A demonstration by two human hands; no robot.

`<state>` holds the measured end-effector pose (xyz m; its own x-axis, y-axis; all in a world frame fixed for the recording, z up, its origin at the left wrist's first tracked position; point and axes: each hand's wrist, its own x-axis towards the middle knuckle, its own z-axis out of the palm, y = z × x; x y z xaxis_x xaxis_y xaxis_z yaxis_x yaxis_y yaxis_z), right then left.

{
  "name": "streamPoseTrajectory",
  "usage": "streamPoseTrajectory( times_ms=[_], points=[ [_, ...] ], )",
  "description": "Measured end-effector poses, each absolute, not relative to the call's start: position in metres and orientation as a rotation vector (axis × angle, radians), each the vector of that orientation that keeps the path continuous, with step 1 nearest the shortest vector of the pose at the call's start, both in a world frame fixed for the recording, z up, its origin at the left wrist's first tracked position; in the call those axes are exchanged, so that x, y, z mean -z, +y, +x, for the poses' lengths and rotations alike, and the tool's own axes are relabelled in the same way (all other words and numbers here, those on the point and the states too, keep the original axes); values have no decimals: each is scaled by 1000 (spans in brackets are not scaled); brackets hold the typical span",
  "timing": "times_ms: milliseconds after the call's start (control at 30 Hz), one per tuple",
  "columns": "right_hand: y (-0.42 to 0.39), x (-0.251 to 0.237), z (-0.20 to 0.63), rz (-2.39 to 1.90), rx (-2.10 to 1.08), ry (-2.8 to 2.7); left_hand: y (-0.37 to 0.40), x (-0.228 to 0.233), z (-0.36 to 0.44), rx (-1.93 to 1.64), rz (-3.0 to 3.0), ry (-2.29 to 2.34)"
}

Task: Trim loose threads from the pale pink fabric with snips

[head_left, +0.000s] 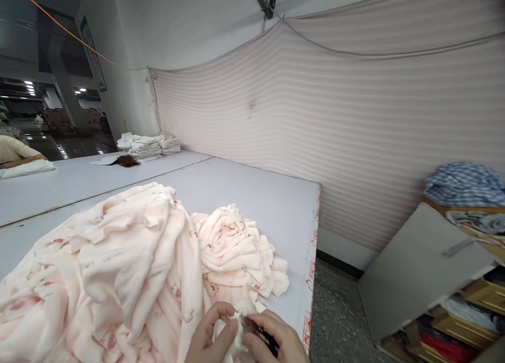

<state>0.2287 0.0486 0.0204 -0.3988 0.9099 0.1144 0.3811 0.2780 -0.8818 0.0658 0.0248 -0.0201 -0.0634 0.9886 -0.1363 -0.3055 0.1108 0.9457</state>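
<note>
At the bottom middle, my left hand pinches an edge of pale pink cloth between thumb and fingers. Close beside it, my right hand is closed around small dark thread snips, whose tip touches the same bit of cloth. My fingers hide most of the tool. To the left lies a big soft heap of pink printed fabric, loosely folded. A smaller gathered bundle of the same fabric sits just beyond my hands.
The grey table ends at a taped right edge. Stacked white cloths and a brown tuft lie farther back. A person's arm shows at left. Striped sheeting hangs behind; a shelf cabinet stands right.
</note>
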Motion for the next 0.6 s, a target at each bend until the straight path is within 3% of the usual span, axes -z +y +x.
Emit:
streamPoseTrajectory(
  times_ms=[367,600],
  points=[
    [58,-25,220,-1139,-1080,-1949,27,32,67,-1301,952,1156],
    [59,-10,220,-1057,-1489,-1549,27,30,69,-1331,1050,1144]
  ],
)
